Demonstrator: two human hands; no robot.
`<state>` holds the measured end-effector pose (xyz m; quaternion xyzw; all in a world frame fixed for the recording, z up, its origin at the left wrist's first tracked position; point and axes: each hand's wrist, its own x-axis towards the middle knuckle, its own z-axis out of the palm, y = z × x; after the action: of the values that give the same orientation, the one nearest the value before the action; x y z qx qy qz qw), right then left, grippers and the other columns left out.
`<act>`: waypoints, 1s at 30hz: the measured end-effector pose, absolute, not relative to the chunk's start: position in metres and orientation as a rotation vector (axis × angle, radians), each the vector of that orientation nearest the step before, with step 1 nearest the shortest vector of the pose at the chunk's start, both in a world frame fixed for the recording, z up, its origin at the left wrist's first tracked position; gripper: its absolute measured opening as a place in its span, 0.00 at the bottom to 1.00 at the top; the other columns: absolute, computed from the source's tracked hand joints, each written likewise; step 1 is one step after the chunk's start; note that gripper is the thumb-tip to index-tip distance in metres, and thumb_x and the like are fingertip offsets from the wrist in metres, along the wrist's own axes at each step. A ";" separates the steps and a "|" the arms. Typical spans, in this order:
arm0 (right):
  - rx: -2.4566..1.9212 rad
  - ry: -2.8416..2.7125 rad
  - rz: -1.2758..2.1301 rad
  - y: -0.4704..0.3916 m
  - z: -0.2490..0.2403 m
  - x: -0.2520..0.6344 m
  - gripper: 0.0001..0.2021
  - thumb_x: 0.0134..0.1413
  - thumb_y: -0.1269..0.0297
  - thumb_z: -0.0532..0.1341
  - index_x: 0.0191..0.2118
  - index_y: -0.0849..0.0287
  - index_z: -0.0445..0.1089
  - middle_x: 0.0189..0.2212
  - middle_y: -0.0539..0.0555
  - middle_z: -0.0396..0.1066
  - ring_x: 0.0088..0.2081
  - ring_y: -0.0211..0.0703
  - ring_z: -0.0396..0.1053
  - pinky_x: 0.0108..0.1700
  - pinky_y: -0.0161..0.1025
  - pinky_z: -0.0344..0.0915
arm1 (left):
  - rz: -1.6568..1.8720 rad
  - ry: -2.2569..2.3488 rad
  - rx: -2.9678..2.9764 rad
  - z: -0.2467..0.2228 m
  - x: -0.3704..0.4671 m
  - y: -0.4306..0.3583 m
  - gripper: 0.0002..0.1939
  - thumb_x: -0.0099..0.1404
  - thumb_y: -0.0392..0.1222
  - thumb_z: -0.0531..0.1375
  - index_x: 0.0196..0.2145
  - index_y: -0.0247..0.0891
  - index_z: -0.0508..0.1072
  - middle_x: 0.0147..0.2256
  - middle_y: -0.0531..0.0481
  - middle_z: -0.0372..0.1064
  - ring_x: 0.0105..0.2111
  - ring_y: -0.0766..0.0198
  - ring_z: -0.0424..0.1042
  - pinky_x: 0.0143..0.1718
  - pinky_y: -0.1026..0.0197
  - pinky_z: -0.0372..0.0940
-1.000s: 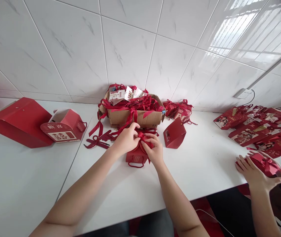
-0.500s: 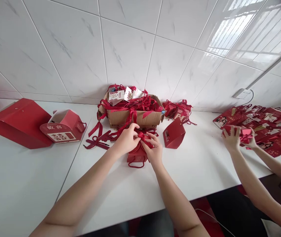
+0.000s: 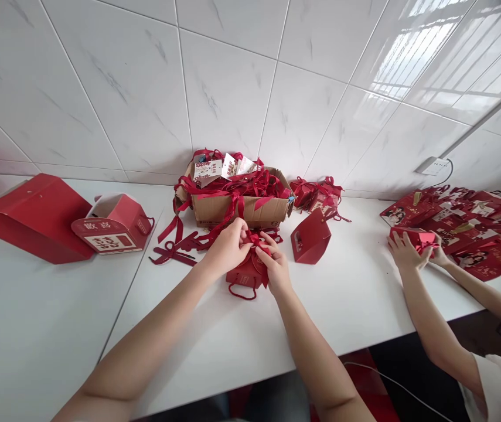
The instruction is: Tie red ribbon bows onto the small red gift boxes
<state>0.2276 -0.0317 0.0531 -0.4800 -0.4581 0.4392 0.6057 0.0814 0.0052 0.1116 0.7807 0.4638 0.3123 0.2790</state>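
A small red gift box (image 3: 242, 278) with a cord handle at its front stands on the white table before me. On its top is a red ribbon bow (image 3: 255, 239). My left hand (image 3: 231, 249) pinches the bow from the left, thumb and forefinger together. From the right, my right hand (image 3: 275, 264) grips the ribbon with bent fingers. Parts of the bow and the box top are hidden behind my fingers. Just behind my hands stands a cardboard box (image 3: 241, 210) heaped with red ribbons and white tags.
Left are a large red box (image 3: 41, 217) and an open red box (image 3: 116, 225). A red folded box (image 3: 310, 237) stands right of my hands, with tied boxes (image 3: 316, 193) behind. Far right, a co-worker's hands (image 3: 408, 252) hold a red box beside several red bags (image 3: 483, 255).
My fingers have shifted slightly on the ribbon, the right hand a little lower and to the right. The co-worker has moved and turned the red box, lower and leftward.
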 end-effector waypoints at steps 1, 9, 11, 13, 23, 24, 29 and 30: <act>-1.112 -1.046 1.012 -0.031 0.053 0.227 0.10 0.50 0.56 0.64 0.31 0.57 0.77 0.61 0.58 0.61 0.60 0.56 0.62 0.54 0.49 0.67 | 0.806 1.248 2.114 0.112 0.079 0.005 0.05 0.60 0.39 0.56 0.36 0.40 0.63 0.37 0.47 0.69 0.34 0.60 0.71 0.36 0.59 0.67; -1.233 -1.137 0.907 -0.033 0.055 0.224 0.09 0.48 0.55 0.65 0.31 0.54 0.78 0.56 0.57 0.66 0.59 0.55 0.63 0.60 0.53 0.59 | 0.610 1.133 2.154 0.122 0.073 0.002 0.06 0.60 0.41 0.54 0.33 0.40 0.70 0.34 0.48 0.71 0.31 0.59 0.70 0.33 0.58 0.66; -1.302 -1.197 0.863 -0.036 0.057 0.223 0.09 0.48 0.54 0.66 0.32 0.52 0.79 0.57 0.56 0.66 0.60 0.57 0.61 0.61 0.56 0.56 | 0.600 1.160 2.137 0.123 0.071 0.005 0.07 0.60 0.39 0.52 0.31 0.40 0.71 0.33 0.47 0.72 0.31 0.59 0.70 0.32 0.59 0.66; -1.368 -1.273 0.828 -0.039 0.059 0.222 0.10 0.48 0.52 0.66 0.34 0.50 0.80 0.57 0.55 0.66 0.60 0.59 0.58 0.61 0.59 0.53 | 0.571 1.162 2.136 0.122 0.067 0.009 0.08 0.59 0.39 0.53 0.31 0.40 0.72 0.34 0.47 0.73 0.31 0.59 0.70 0.32 0.59 0.66; -1.290 -1.433 0.787 -0.041 0.062 0.226 0.19 0.62 0.49 0.51 0.33 0.53 0.75 0.46 0.55 0.75 0.57 0.54 0.64 0.59 0.54 0.54 | 0.554 1.138 2.183 0.119 0.059 0.017 0.09 0.58 0.37 0.53 0.30 0.41 0.74 0.35 0.48 0.75 0.34 0.58 0.72 0.37 0.57 0.66; -1.278 -1.382 0.795 -0.039 0.061 0.227 0.18 0.63 0.50 0.50 0.35 0.54 0.73 0.46 0.55 0.75 0.54 0.52 0.67 0.57 0.53 0.57 | 0.546 1.129 2.194 0.121 0.059 0.017 0.10 0.58 0.36 0.53 0.29 0.41 0.74 0.35 0.49 0.75 0.34 0.58 0.72 0.37 0.57 0.66; -1.236 -1.348 0.823 -0.035 0.056 0.236 0.09 0.59 0.61 0.54 0.45 0.54 0.60 0.49 0.57 0.72 0.50 0.47 0.69 0.48 0.45 0.65 | 0.521 1.114 2.198 0.128 0.057 0.013 0.09 0.58 0.36 0.52 0.31 0.41 0.72 0.36 0.50 0.74 0.33 0.59 0.72 0.35 0.59 0.65; -1.242 -1.392 0.811 -0.034 0.056 0.238 0.10 0.57 0.63 0.55 0.46 0.54 0.60 0.48 0.56 0.72 0.51 0.47 0.69 0.48 0.45 0.65 | 0.522 1.112 2.192 0.129 0.057 0.012 0.09 0.58 0.37 0.52 0.31 0.41 0.72 0.35 0.51 0.74 0.33 0.60 0.71 0.34 0.59 0.65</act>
<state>0.2385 -0.0343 0.0561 -0.5195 -0.5820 0.3391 0.5257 0.0569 0.0125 0.1293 0.8296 0.4208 0.1976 0.3093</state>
